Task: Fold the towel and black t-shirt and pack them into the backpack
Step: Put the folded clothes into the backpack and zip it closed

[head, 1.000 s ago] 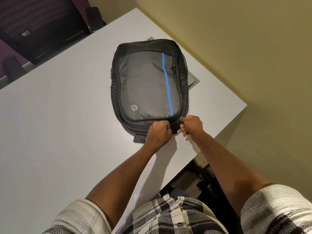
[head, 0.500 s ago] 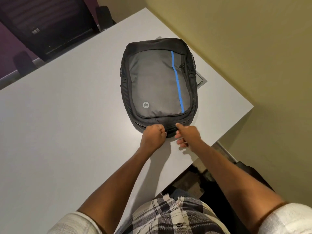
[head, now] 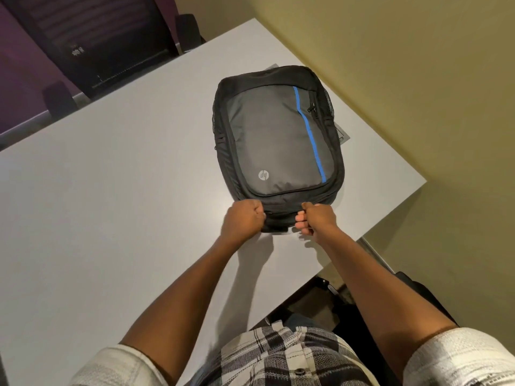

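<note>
Spread apart now, both fists, left hand [head: 243,220] and right hand [head: 316,220], seemingly pinch the padded backpack [head: 276,140].

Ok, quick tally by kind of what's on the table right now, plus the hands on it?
Backpack: 1
Flat grey item mostly hidden under the backpack: 1
Towel: 0 in view
Black t-shirt: 0 in view
Hands gripping the backpack's near end: 2, left hand and right hand
Total: 4

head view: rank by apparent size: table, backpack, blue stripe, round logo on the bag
1. table
2. backpack
3. blue stripe
4. round logo

No close calls; stripe and logo both lie on the backpack's front panel, so nearness to the camera doesn't skew them.
</note>
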Tool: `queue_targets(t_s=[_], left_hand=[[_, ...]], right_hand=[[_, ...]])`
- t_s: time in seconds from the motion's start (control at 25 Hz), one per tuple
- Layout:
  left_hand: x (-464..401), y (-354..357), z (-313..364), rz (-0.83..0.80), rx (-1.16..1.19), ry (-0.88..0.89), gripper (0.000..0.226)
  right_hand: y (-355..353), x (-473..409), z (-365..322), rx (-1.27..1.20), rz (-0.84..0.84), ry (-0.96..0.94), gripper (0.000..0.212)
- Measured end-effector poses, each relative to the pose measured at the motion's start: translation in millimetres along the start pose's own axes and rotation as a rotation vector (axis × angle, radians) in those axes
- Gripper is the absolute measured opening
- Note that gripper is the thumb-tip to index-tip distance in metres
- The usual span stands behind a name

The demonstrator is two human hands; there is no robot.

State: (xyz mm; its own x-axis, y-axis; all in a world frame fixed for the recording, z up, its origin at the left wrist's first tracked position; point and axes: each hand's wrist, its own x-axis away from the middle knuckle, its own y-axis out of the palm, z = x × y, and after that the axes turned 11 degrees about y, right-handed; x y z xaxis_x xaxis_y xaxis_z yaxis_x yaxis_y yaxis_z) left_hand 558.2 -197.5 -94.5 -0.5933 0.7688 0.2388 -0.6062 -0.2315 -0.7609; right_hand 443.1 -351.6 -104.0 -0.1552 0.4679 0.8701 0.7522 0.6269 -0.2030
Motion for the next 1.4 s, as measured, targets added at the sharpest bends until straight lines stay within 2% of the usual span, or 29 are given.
queue_targets(t_s=[0.16, 0.24, 0.32, 0.36, 0.44, 0.48, 0.56, 0.64, 0.76, 0.96, 1.4], left_hand=[[4, -24, -36, 0.028, 0.103, -0.036, 0.041], [2, -24, -32, 0.016, 0.109, 0.004, 0.041], [0, -23, -26, -0.002, 0.106, 0.024, 0.040], [-1, -22, -24, -0.014, 0.107, 0.027, 0.039], [-3, -20, -24, -0.037, 0.122, 0.031, 0.036], [-2, -20, -24, -0.047, 0.133, 0.031, 0.033], [-1, -20, -22, -0.051, 0.142, 0.028, 0.028], [-2, -20, -23, -0.039, 0.122, 0.019, 0.028], [-5, -22, -26, -0.013, 0.066, -0.012, 0.026], [-18, -37, -45, 0.033, 0.003, -0.088, 0.012], [-81, -89, -74, 0.195, -0.211, -0.172, 0.016]], right_hand=[[-26, -2, -9, 0.026, 0.014, -0.009, 0.018], [-25, 8, -6, 0.188, 0.085, -0.085, 0.028], [-15, 17, 4, 0.508, 0.285, -0.396, 0.030], [-7, 23, 10, 0.627, 0.305, -0.596, 0.024], [12, 30, 16, 0.797, 0.165, -0.874, 0.010], [22, 30, 17, 0.902, 0.127, -0.932, 0.015], [36, 21, 14, 1.098, 0.155, -0.979, 0.026], [41, 16, 9, 1.201, 0.227, -1.014, 0.020], [42, 14, 0, 1.277, 0.247, -1.030, 0.009], [42, 15, -6, 1.315, 0.225, -1.032, 0.010], [38, 12, -3, 1.211, 0.172, -1.027, 0.011]])
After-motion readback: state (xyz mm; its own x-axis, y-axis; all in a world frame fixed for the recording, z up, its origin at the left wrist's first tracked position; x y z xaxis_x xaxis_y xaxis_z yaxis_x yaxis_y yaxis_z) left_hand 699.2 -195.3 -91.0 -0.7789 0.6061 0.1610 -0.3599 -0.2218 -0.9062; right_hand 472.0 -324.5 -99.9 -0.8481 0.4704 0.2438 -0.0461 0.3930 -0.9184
